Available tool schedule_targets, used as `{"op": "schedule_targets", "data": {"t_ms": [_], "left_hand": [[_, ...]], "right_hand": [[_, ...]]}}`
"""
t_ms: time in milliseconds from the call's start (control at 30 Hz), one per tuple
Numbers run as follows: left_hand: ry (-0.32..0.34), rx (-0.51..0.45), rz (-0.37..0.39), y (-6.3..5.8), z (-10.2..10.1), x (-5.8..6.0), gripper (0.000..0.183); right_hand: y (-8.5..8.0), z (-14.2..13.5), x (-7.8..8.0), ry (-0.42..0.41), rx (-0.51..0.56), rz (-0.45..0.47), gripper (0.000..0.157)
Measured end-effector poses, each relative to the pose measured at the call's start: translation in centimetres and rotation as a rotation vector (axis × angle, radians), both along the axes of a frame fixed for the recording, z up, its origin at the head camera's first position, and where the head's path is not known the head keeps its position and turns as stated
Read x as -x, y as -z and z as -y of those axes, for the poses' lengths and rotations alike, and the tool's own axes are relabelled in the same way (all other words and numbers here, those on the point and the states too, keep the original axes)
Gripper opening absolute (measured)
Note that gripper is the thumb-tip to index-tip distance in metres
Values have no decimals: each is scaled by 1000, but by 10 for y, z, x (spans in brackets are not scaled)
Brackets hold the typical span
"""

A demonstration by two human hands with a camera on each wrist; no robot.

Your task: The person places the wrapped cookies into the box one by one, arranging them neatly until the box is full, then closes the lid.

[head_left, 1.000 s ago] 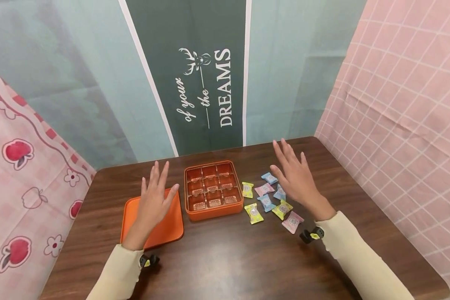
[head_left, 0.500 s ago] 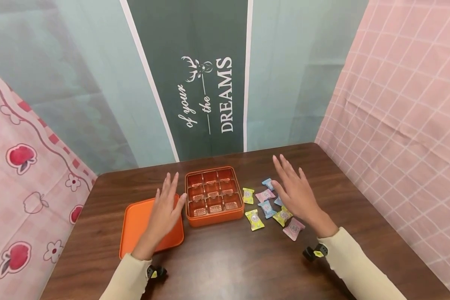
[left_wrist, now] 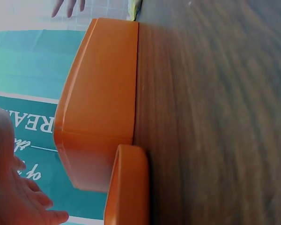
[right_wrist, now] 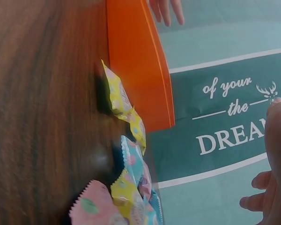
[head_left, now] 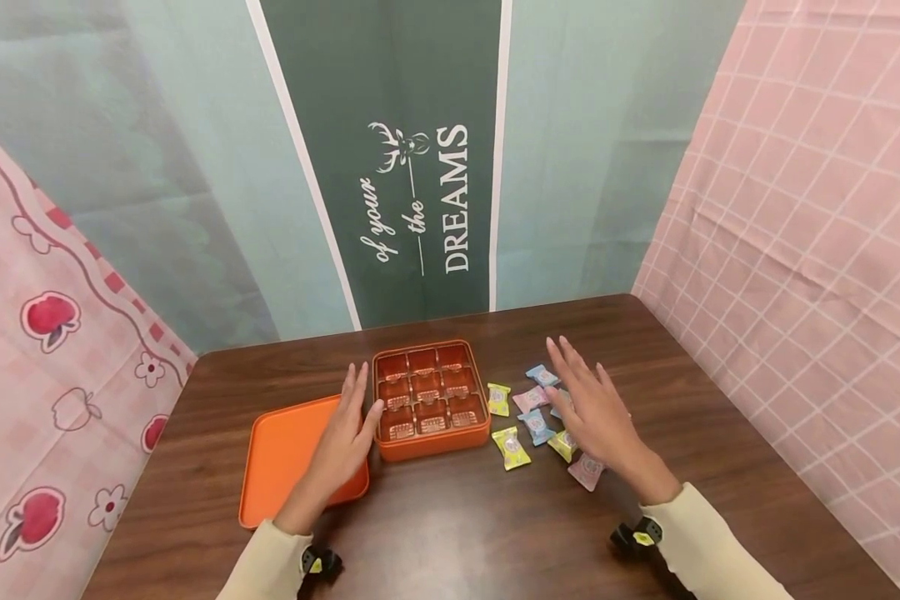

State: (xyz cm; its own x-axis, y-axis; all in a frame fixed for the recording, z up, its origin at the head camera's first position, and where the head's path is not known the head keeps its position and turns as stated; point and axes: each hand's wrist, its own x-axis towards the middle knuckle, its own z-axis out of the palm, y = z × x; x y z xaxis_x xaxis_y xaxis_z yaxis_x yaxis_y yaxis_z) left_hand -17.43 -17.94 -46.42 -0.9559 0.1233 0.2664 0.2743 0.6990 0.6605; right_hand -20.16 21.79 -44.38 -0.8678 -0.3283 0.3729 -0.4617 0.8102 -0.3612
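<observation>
Candies (head_left: 536, 427) in yellow, blue and pink wrappers lie on the table (head_left: 450, 533) right of the box (head_left: 435, 447) in the head view. The right hand (head_left: 600, 425) hovers above them, fingers straight and holding nothing, hiding some of the group. The left hand (head_left: 341, 446) hangs between lid (head_left: 281, 458) and box, over the lid's right edge, fingers also straight, thumb apart, nothing held. The candies look light and probably slip a little in their wrappers; thumb and fingertip across the middle should do. The box seems stiff, best held by its outer walls, since the divided insert (head_left: 426, 390) looks thin enough to flex. The lid looks light and firm, easiest at its rim.

From the left wrist, the box's side wall stands near the hand, with the lid's edge at its near corner; whether lid and box touch cannot be told.

From the right wrist, a yellow candy (right_wrist: 116, 93) lies close by the box wall, others bunched nearer the camera. The hand's visible digits stay clear of them all.
</observation>
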Motion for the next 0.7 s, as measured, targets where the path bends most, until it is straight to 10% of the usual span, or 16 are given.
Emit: {"op": "schedule_targets", "data": {"t_ms": [700], "left_hand": [[33, -39, 53, 12, -5, 5, 70]], "right_hand": [[25, 4, -23, -6, -22, 89, 66]]}}
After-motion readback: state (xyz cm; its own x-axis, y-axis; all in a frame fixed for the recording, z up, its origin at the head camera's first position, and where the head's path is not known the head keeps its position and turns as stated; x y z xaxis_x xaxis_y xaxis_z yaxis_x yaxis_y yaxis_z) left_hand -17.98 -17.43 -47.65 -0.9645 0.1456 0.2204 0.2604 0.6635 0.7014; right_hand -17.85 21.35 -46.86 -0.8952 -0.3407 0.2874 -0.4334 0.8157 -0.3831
